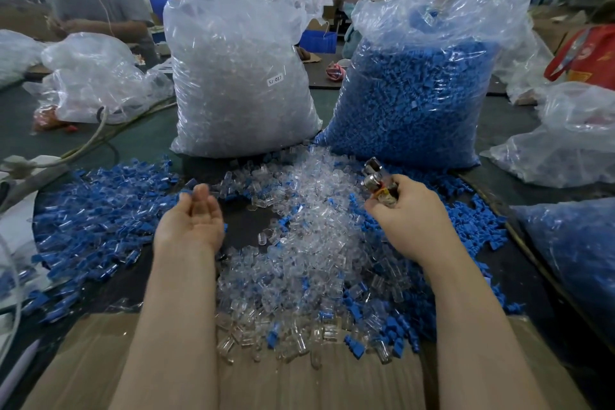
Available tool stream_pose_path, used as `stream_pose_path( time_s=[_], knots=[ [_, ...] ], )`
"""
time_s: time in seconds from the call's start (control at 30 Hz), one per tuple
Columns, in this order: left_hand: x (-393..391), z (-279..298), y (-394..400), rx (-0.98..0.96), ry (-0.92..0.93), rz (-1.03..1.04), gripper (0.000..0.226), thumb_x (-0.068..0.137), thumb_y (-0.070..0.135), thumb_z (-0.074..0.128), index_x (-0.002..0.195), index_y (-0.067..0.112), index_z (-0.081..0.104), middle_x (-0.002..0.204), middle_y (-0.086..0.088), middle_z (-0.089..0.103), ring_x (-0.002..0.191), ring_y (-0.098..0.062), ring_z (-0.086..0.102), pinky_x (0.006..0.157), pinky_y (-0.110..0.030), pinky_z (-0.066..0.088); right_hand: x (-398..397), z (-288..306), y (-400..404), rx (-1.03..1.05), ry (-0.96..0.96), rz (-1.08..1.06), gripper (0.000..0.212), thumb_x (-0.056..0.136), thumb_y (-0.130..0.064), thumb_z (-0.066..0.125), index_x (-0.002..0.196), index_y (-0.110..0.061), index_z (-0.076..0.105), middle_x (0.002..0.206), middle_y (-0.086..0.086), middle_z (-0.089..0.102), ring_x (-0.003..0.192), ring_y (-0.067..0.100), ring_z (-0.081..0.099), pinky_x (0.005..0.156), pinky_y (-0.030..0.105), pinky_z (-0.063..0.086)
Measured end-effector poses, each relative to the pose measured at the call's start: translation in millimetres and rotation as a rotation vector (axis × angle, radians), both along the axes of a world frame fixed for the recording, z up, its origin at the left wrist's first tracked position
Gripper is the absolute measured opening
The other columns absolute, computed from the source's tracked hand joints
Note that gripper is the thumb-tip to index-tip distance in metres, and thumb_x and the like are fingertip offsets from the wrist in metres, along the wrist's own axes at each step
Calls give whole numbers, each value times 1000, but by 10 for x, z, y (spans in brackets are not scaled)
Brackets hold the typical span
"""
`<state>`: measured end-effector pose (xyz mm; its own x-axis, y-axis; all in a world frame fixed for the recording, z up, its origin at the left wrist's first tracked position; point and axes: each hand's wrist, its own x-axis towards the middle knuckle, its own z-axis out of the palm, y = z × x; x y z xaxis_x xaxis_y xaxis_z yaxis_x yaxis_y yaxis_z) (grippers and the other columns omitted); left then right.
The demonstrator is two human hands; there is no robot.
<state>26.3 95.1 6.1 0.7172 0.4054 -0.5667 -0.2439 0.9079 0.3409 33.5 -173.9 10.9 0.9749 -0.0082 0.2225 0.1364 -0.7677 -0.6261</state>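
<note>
1. A clear bag (239, 76) and a blue bag (416, 93) wall off the upper centre. Cardboard (299, 383) edges the bottom, and a bare table patch (246, 220) lies mid-frame.
2. The left hand (193, 220), centre-left, lies palm up, fingers relaxed, holding nothing.
3. The right hand (409, 213), centre-right, grips a metal tool (377, 178) above the clear caps (309, 243).

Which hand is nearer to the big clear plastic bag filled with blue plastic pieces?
Right. The right hand, gripping a small metal piece, sits just before the bag of blue pieces; the left hand lies further left, before the bag of clear pieces.
</note>
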Motion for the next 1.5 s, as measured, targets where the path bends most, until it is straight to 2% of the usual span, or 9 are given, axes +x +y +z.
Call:
stream_pose_path(
  time_s=[0.37,0.5,0.67,0.87,1.07,1.17,1.27,1.37,1.5],
  knots=[
    [-28,-20,171,-111,29,130,12,102,8,47,107,6,58,97,-4,71,82,-8,71,52,-18,54,36,-35,-1,-57,39,-17,16,88,-37,59,82,-23,54,70,-6,61,67,14,55,56,32,38],
    [-6,149,-147,302,14,-209,17,91,26,67,100,12,66,86,3,68,65,-3,61,63,-17,52,17,-8,63,-48,13,4,15,89,-36,59,83,-24,53,73,-5,61,69,17,56,59,35,42],
    [-93,340,-823,1034,-95,-780,58,64,60,72,104,18,68,95,3,70,80,-10,63,64,-23,48,-39,48,170,-113,-70,54,22,88,-32,56,74,-23,42,67,-4,55,62,20,50,52,35,31],
    [-101,272,-1169,1215,-179,-781,21,80,22,79,90,4,71,74,-4,71,62,-10,62,55,-17,48,-54,70,213,-223,-156,135,23,82,-22,60,79,-24,37,69,-7,50,64,23,44,51,34,27],
    [-81,292,-1030,1184,-135,-562,13,79,15,78,72,5,74,62,-6,66,58,-13,56,57,-24,50,-41,35,131,-341,-77,73,44,77,-29,61,118,-35,46,103,-9,47,104,21,43,106,41,25],
    [-86,303,-872,1243,-139,-686,24,79,35,79,81,11,77,69,0,70,63,-9,61,64,-23,54,-36,41,161,-298,-30,74,27,82,-27,58,106,-33,47,92,-7,50,90,23,50,107,45,34],
    [-63,274,-635,1571,73,-777,39,79,56,71,100,22,71,92,7,72,82,-8,65,72,-26,50,-28,2,159,-194,47,-28,11,87,-25,51,95,-30,45,76,-4,54,63,16,49,55,33,38],
    [-83,252,-375,2054,609,-872,50,87,54,64,127,25,56,127,-7,58,111,-25,57,93,-40,48,1,-35,56,-149,107,-220,9,91,-26,50,99,-21,48,76,2,55,64,21,50,50,31,31],
    [-137,250,-178,2035,992,-1168,67,92,56,54,147,24,32,154,-17,20,141,-41,22,112,-57,26,16,-81,-100,-156,235,-423,25,90,-25,57,104,-11,42,78,6,47,68,27,48,53,33,32]
  ],
)
